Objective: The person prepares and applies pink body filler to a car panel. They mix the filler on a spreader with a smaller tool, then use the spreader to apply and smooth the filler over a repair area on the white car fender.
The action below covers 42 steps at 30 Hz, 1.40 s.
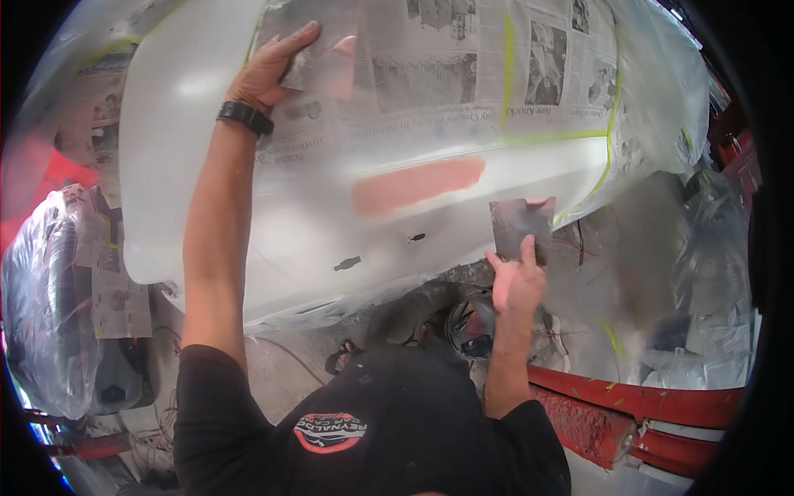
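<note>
A person leans over a white car body panel [248,215], smooth and glossy, curving down toward its lower edge. The left hand [269,70] presses flat on a small board smeared with pink filler [318,62], fingers spread, resting on newspaper masking [463,66] held by yellow-green tape [608,136]. The right hand [517,281] grips a thin, dull metal spreader [521,227] between thumb and fingers, just past the panel's lower right edge. A long patch of pink filler [418,183] lies on the panel — left of the spreader, apart from it. Bare white surface stays open around the patch. Crinkled plastic sheeting [711,273] covers the right side.
</note>
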Each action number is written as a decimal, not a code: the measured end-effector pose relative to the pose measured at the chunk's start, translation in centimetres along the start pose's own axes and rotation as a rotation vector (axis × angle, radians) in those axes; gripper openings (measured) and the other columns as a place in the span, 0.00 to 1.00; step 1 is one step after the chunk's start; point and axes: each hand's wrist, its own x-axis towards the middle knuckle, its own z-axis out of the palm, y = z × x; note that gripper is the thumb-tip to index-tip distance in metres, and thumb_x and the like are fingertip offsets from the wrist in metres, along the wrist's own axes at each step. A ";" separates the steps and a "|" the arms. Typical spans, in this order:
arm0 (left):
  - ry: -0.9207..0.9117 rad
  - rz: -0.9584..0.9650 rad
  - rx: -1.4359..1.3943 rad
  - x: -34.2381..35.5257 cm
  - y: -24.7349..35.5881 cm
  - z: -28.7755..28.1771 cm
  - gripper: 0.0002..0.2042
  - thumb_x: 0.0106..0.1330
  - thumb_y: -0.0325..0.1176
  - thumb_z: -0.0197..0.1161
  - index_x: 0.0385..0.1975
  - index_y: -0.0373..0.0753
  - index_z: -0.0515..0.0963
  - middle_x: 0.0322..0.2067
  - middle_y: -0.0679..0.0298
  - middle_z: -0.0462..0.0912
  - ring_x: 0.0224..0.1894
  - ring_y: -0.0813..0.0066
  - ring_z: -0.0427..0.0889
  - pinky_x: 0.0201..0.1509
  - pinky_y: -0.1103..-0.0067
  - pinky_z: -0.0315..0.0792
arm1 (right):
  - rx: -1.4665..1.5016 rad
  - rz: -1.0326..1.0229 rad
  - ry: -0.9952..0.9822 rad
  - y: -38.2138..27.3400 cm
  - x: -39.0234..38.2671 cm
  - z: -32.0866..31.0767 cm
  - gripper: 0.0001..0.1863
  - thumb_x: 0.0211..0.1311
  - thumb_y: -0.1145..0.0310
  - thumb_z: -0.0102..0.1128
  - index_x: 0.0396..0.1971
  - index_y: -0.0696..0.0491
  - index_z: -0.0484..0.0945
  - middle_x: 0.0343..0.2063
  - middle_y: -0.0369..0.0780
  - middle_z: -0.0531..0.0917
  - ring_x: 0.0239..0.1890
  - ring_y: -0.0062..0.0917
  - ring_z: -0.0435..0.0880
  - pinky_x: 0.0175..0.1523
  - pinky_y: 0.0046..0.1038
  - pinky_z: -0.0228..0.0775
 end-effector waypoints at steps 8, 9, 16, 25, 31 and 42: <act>-0.121 -0.091 0.109 1.5 -0.5 -3.4 0.18 0.70 0.40 0.65 0.53 0.37 0.78 0.47 0.63 0.85 0.45 0.74 0.86 0.48 0.77 0.82 | -1.561 -1.007 -0.745 6.0 -1.0 2.6 0.43 0.49 0.78 0.59 0.71 0.41 0.66 0.70 0.45 0.66 0.72 0.51 0.61 0.66 0.47 0.61; -0.149 -0.109 0.105 1.7 -0.6 -4.1 0.18 0.70 0.40 0.64 0.54 0.37 0.78 0.47 0.63 0.85 0.46 0.74 0.86 0.48 0.77 0.82 | -1.620 -1.007 -0.771 7.3 -1.0 3.0 0.44 0.48 0.78 0.59 0.71 0.40 0.66 0.70 0.45 0.65 0.72 0.51 0.61 0.66 0.48 0.61; -0.039 -0.020 0.035 0.3 -0.3 -0.2 0.20 0.70 0.37 0.64 0.57 0.33 0.76 0.51 0.59 0.83 0.48 0.70 0.84 0.52 0.75 0.79 | -1.634 -1.095 -0.817 13.2 -0.7 6.1 0.39 0.54 0.75 0.60 0.70 0.39 0.67 0.72 0.46 0.60 0.73 0.54 0.55 0.59 0.58 0.61; -0.185 0.022 -0.123 0.9 -0.7 -0.5 0.21 0.70 0.35 0.64 0.58 0.31 0.73 0.51 0.56 0.83 0.50 0.67 0.84 0.55 0.72 0.80 | -1.705 -1.090 -0.741 15.7 -0.3 7.0 0.42 0.50 0.73 0.63 0.70 0.36 0.66 0.73 0.46 0.57 0.74 0.55 0.53 0.53 0.56 0.66; -0.193 0.038 -0.139 1.0 -0.6 -0.5 0.21 0.70 0.33 0.64 0.58 0.30 0.72 0.51 0.53 0.83 0.49 0.65 0.85 0.53 0.72 0.82 | -1.692 -1.071 -0.746 15.7 0.0 7.2 0.43 0.51 0.73 0.63 0.71 0.36 0.65 0.73 0.45 0.58 0.74 0.55 0.54 0.51 0.56 0.67; -0.130 0.082 -0.043 0.3 0.2 -0.2 0.21 0.71 0.34 0.63 0.59 0.29 0.71 0.51 0.52 0.82 0.49 0.65 0.85 0.50 0.73 0.84 | -1.707 -1.000 -0.825 14.4 -1.2 7.5 0.39 0.55 0.71 0.62 0.70 0.38 0.66 0.70 0.47 0.63 0.72 0.56 0.57 0.53 0.60 0.66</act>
